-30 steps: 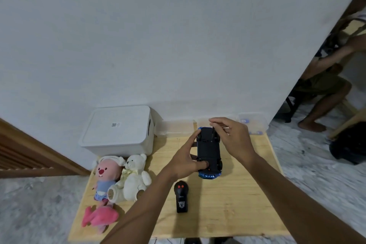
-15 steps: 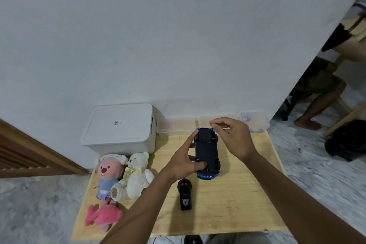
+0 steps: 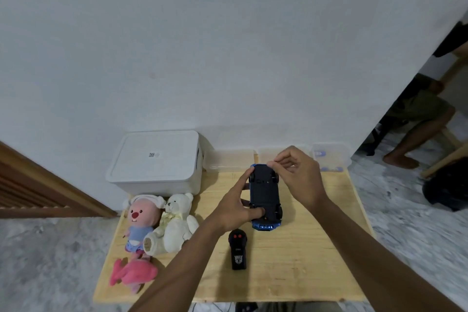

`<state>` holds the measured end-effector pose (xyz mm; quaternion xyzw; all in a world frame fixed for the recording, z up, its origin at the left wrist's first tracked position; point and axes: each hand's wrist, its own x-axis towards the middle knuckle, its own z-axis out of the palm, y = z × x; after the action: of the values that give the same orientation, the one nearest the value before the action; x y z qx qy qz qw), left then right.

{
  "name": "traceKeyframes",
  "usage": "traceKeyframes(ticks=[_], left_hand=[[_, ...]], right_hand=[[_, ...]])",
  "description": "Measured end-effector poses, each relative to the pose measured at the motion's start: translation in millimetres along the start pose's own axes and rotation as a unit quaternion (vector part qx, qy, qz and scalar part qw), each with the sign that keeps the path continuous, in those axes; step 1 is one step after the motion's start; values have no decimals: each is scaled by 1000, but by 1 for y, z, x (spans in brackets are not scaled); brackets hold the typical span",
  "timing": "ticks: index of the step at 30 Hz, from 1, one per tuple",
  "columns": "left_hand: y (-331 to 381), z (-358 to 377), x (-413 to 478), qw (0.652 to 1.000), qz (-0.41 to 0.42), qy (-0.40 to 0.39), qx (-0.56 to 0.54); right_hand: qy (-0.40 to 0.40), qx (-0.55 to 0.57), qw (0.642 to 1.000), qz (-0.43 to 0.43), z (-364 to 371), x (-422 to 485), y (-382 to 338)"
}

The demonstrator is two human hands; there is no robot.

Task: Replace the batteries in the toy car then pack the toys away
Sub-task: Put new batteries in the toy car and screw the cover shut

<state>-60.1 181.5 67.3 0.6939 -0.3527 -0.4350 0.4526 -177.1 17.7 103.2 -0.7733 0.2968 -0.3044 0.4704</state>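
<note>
Blue car, one, upturned: left hand grips its side, right hand pinches its far end. One remote, three soft toys, one white box; wooden table, white wall.

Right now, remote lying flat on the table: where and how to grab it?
Pinch the remote across its long sides at the plain body below the red buttons, coming from above. It lies flat, buttons up, long axis pointing away, with bare table along its right side.
</note>
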Motion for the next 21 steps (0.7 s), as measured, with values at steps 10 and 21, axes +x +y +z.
traceKeyframes(ticks=[10,21], left_hand=[[6,1,-3,1000,2,8,5],[5,-2,-12,1000,3,19,-2]], right_hand=[[-33,-29,999,-30,-3,-3,-2],[-5,-21,999,-41,6,-4,-4]])
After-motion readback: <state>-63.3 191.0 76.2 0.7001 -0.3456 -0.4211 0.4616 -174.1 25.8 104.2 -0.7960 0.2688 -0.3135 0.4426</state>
